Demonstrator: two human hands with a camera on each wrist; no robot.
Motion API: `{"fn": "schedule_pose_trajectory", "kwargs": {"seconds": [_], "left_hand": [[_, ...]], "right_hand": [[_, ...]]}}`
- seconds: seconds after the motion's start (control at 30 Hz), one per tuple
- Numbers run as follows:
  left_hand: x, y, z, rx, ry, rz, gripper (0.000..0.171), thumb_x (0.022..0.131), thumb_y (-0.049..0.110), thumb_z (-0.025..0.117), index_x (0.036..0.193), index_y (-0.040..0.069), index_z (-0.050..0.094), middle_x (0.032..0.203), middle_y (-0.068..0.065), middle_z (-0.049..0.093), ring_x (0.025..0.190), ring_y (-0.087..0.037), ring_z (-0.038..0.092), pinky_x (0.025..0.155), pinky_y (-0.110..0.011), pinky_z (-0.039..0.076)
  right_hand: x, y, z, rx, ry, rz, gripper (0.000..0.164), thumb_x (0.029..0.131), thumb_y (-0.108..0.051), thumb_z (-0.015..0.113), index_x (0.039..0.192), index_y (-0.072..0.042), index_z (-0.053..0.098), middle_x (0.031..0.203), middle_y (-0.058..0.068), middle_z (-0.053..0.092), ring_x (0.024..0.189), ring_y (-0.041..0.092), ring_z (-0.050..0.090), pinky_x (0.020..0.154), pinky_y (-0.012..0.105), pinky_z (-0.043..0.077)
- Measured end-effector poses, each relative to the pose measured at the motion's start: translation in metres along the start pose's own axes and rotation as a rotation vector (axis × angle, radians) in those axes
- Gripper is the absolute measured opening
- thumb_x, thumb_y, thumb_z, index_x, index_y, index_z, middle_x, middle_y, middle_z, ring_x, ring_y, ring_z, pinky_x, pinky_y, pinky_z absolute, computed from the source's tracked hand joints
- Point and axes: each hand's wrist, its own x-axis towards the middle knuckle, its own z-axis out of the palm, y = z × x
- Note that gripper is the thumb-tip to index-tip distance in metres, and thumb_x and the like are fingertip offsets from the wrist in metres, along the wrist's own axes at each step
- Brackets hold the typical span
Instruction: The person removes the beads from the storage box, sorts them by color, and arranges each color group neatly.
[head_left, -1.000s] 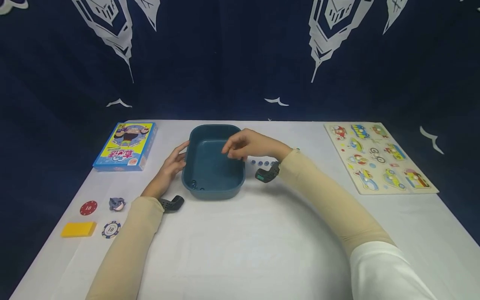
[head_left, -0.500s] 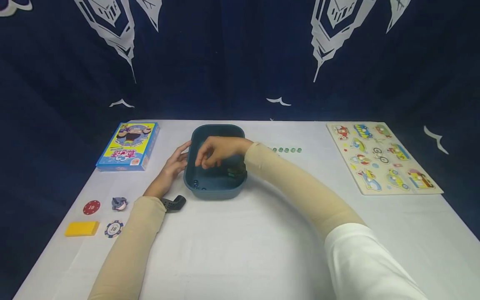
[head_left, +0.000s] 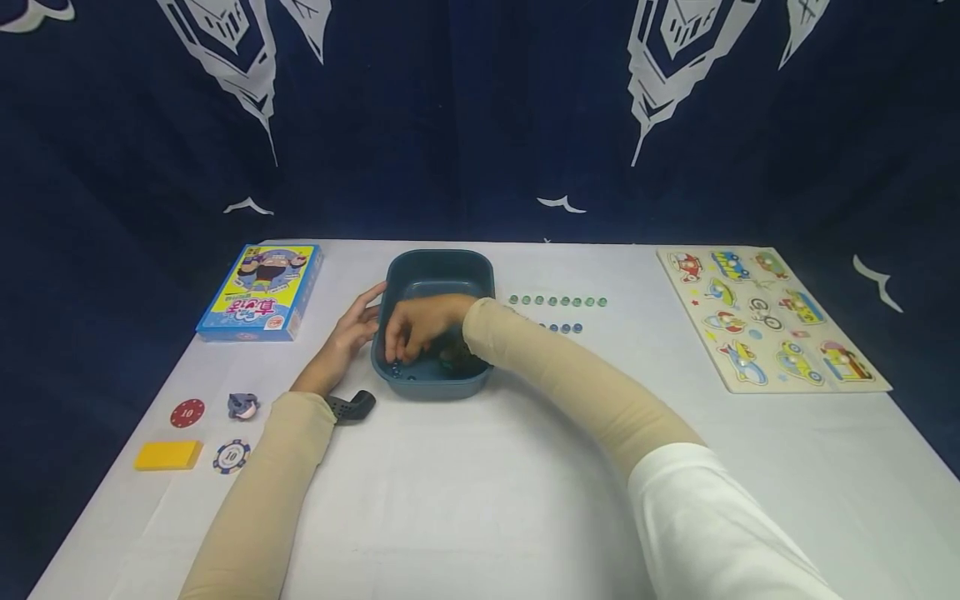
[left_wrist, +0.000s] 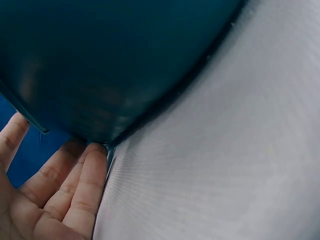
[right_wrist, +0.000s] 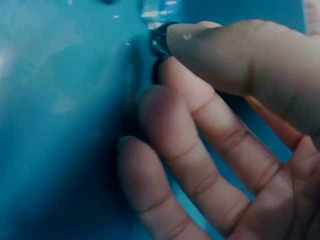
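A dark teal plastic tub stands at the middle of the white table. My left hand rests against its left side, fingers stretched along the wall; in the left wrist view the fingertips touch the tub's outside. Inside the tub, my right hand reaches low into the front left corner. There its thumb and index finger pinch a small dark glass marble, seen in the right wrist view. Clear bluish glass shows just beyond it. The other right fingers are loosely bent.
Right of the tub lie a row of green marbles and a row of blue ones, partly behind the right sleeve. A wooden puzzle board is at right. At left are a game box, poker chips, shark figure and yellow block.
My right hand has moved left and down from above the tub's right side to its front left corner, where it now pinches a marble. The left hand stays against the tub.
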Motion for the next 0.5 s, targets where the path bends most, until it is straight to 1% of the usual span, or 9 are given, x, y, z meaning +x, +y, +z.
{"fn": "schedule_pose_trajectory", "kwargs": {"seconds": [0.17,0.27,0.4,0.5], "left_hand": [[0.0004,0.0008,-0.0002,0.002,0.001,0.004,0.069,0.093,0.022,0.039,0.160,0.022,0.021,0.156,-0.021,0.034,0.144,-0.037,0.029,0.115,-0.063,0.016],[0.0002,0.0008,-0.0003,-0.005,0.006,0.005,0.069,0.093,0.021,0.038,0.160,0.021,0.021,0.156,-0.021,0.034,0.144,-0.038,0.030,0.115,-0.064,0.015],[0.0003,-0.0005,-0.0003,-0.009,0.009,0.004,0.069,0.092,0.020,0.038,0.160,0.020,0.021,0.156,-0.022,0.034,0.144,-0.038,0.030,0.115,-0.064,0.016],[0.0003,-0.0009,-0.0007,0.004,0.012,-0.003,0.069,0.093,0.022,0.039,0.159,0.021,0.022,0.156,-0.021,0.035,0.144,-0.037,0.030,0.115,-0.064,0.016]], "right_hand": [[0.0044,0.0007,0.0036,-0.010,0.017,0.001,0.018,0.080,0.006,0.075,0.095,-0.003,0.077,0.082,0.002,0.070,0.074,0.011,0.059,0.064,0.023,0.049],[0.0057,0.0014,0.0045,-0.033,0.029,0.012,0.017,0.079,0.005,0.076,0.092,-0.004,0.078,0.078,0.000,0.068,0.071,0.010,0.058,0.064,0.022,0.049],[0.0035,0.0015,0.0033,-0.051,0.036,0.026,0.015,0.079,0.001,0.078,0.092,-0.006,0.078,0.079,0.001,0.069,0.071,0.011,0.059,0.064,0.023,0.050],[-0.0033,0.0007,-0.0006,-0.031,0.049,0.018,0.014,0.081,-0.001,0.078,0.093,-0.006,0.077,0.081,0.001,0.069,0.074,0.011,0.061,0.065,0.024,0.052]]}}
